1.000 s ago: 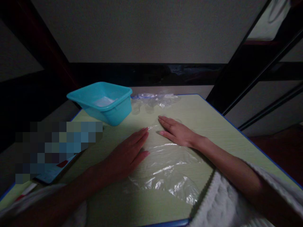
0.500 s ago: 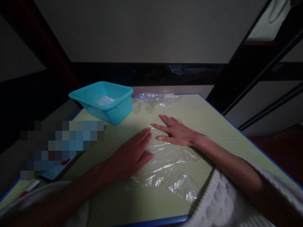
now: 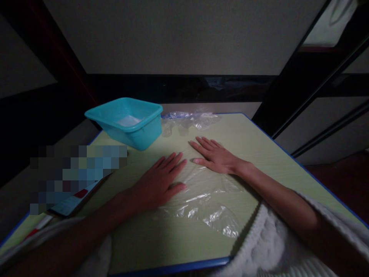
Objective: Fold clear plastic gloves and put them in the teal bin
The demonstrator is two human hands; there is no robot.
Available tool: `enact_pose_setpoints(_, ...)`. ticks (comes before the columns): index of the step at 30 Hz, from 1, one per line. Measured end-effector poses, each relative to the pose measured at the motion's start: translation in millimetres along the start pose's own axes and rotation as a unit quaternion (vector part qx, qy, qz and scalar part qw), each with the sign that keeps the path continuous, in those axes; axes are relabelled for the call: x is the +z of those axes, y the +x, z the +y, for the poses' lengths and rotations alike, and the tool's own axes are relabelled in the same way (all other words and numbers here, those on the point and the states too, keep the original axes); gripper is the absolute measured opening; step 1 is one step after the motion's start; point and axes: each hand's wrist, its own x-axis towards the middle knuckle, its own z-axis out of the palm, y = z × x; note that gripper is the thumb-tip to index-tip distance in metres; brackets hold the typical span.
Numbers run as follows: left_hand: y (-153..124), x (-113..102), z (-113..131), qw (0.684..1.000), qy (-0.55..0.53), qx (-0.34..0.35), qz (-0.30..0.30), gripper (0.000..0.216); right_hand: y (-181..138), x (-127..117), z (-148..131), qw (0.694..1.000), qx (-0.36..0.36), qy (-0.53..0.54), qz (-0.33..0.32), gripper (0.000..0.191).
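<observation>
Left grip [image 3: 161, 182] lies flat with its fingers fanned out, and right grip [image 3: 215, 156] does the same; both have hold of nothing. They rest on or right next to a thin, clear plastic piece [image 3: 198, 206] in the middle of the bench [image 3: 245, 130]. One is at its 9 o'clock, the other at 1 o'clock. I can't tell how hard they press. Both grips hide some of the plastic, and its edges are hard to see. More crumpled plastic [image 3: 201, 120] sits at 12 o'clock, by the far edge. Near 10 o'clock is a blue tub [image 3: 151, 132]; I can't make out the pale patch inside. At 9 o'clock, blurry squares cover most of a flat blue thing [image 3: 65, 206]. A red and white stick [image 3: 40, 225] at 8 o'clock goes under the sleeve.

Half a second ago, the left fingers were close together; now they are spread. The plastic has fewer shiny wrinkles between the grips.
</observation>
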Motion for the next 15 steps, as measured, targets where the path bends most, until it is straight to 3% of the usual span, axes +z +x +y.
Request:
enact_pose_setpoints(8, -1, 2, -11, 1.0, 0.02, 0.001, 0.01, 0.057, 4, 3, 8, 0.999, 0.027, 0.014, 0.022, 0.086)
enact_pose_setpoints(15, 1, 2, -10, 1.0, 0.017, -0.004, 0.006, 0.057, 5, 1, 8, 1.0, 0.021, -0.005, 0.006, 0.076)
